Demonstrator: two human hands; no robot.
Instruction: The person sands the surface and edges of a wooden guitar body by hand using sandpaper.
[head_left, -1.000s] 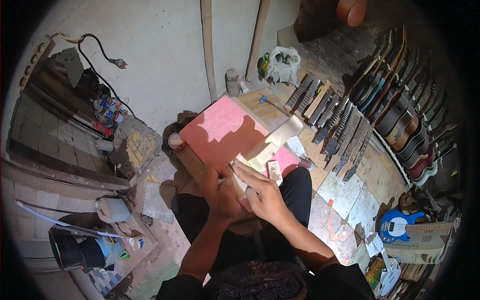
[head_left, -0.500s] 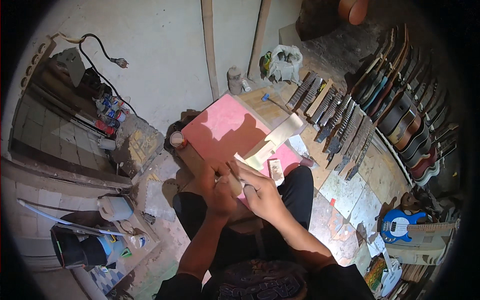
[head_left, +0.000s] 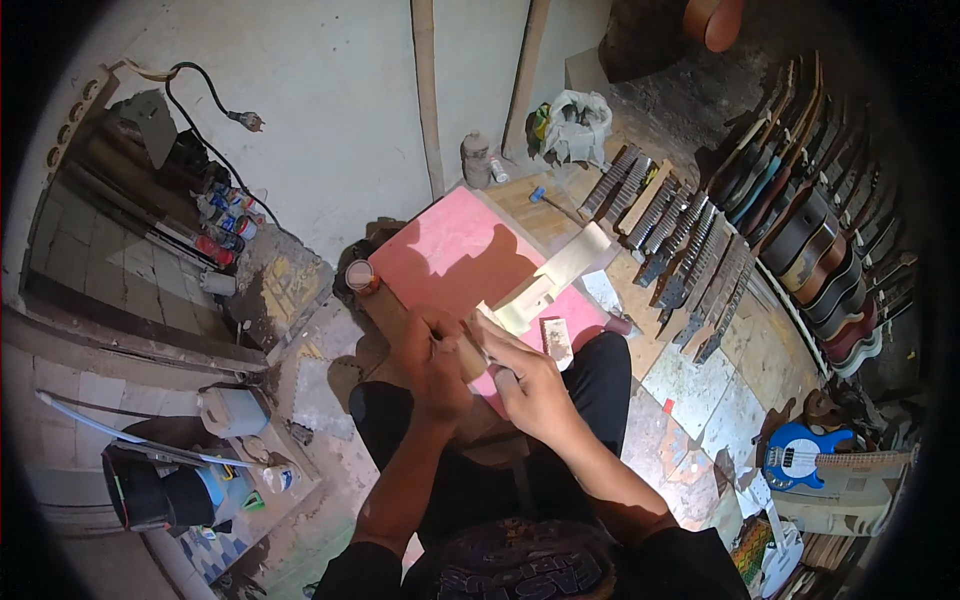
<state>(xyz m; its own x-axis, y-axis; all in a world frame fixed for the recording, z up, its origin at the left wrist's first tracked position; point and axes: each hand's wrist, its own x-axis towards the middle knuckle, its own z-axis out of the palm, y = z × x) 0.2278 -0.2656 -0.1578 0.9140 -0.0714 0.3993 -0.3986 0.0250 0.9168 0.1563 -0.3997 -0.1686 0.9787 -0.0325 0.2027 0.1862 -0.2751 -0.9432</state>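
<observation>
A pale carved wooden piece (head_left: 545,285) lies slanting over a pink board (head_left: 450,225) in front of me, its near end at my fingers. My left hand (head_left: 435,370) is in shadow, curled around a tan piece (head_left: 463,357) that shows between my hands. Whether this tan piece belongs to the carved wood, I cannot make out. My right hand (head_left: 535,390) is closed at the near end of the pale wood, fingers over it and thumb below. Beside my right hand, a whitish rectangular block (head_left: 556,343) rests on the board's edge.
A small round can (head_left: 361,277) stands left of the board, a blue-headed hammer (head_left: 540,194) beyond it. Several fretted necks (head_left: 680,240) lie on the right, near a row of guitars (head_left: 810,230). A blue bass guitar (head_left: 800,455) lies lower right, black buckets (head_left: 150,485) lower left.
My hands have drawn slightly apart, and more of the tan piece shows between them. The pale wooden piece keeps its place on the board. The whole view has shifted a little.
</observation>
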